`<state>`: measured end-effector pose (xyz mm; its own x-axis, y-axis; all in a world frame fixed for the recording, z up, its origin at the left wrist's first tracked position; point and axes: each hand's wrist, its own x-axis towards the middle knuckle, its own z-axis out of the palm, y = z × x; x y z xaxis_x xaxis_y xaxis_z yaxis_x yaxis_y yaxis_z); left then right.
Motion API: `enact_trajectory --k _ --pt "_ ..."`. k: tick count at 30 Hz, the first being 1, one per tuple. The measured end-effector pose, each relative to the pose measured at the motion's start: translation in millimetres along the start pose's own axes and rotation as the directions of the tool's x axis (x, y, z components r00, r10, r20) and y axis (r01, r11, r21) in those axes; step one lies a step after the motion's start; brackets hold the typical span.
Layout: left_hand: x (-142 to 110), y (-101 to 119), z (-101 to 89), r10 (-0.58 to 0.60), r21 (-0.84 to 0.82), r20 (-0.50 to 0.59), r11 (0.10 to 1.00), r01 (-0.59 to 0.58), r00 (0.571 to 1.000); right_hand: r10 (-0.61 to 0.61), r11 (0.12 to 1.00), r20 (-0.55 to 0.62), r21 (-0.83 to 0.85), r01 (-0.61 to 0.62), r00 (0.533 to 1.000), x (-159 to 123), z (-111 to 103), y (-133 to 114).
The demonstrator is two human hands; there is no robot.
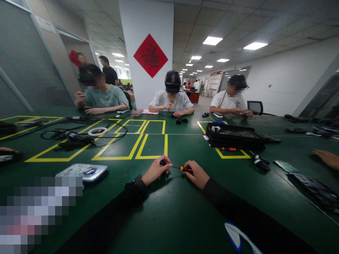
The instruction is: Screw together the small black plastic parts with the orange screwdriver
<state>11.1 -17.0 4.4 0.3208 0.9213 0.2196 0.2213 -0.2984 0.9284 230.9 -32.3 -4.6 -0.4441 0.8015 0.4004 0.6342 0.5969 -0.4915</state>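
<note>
My left hand (156,170) is closed around a small black round part (162,163), held just above the green table. In my right hand (196,174) is a screwdriver (182,169) with an orange and black handle, its thin shaft pointing left. The shaft's tip reaches the fingers of my left hand, at or beside the black part; exact contact is too small to tell. Fingers hide much of the handle and of the black part. A dark watch strap (139,184) circles my left wrist.
A silver case (86,172) lies left of my left hand. Yellow tape rectangles (151,157) mark the table (169,218) ahead. Black trays (234,135) stand ahead right, beside an orange screwdriver (229,149). Cables (57,133) lie left. Several people sit opposite; another person's hand (327,158) rests right.
</note>
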Motion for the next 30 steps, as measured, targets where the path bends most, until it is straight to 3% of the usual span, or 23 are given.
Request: enact_trajectory --k 8,21,30 --pt "2.0 -5.3 -1.1 0.030 0.027 0.030 0.999 -0.031 0.999 -0.075 0.997 0.028 -0.019 0.076 0.997 3.2 -3.1 -5.1" --pt "2.9 -7.9 -0.4 0.038 0.050 0.024 0.998 -0.039 0.999 -0.059 0.998 0.006 0.017 0.059 0.998 0.2 -0.8 0.5" --pt "2.5 -3.5 -0.8 0.091 0.121 0.005 0.989 -0.091 0.996 -0.120 0.988 0.070 -0.094 0.126 0.990 2.3 -5.9 -1.0"
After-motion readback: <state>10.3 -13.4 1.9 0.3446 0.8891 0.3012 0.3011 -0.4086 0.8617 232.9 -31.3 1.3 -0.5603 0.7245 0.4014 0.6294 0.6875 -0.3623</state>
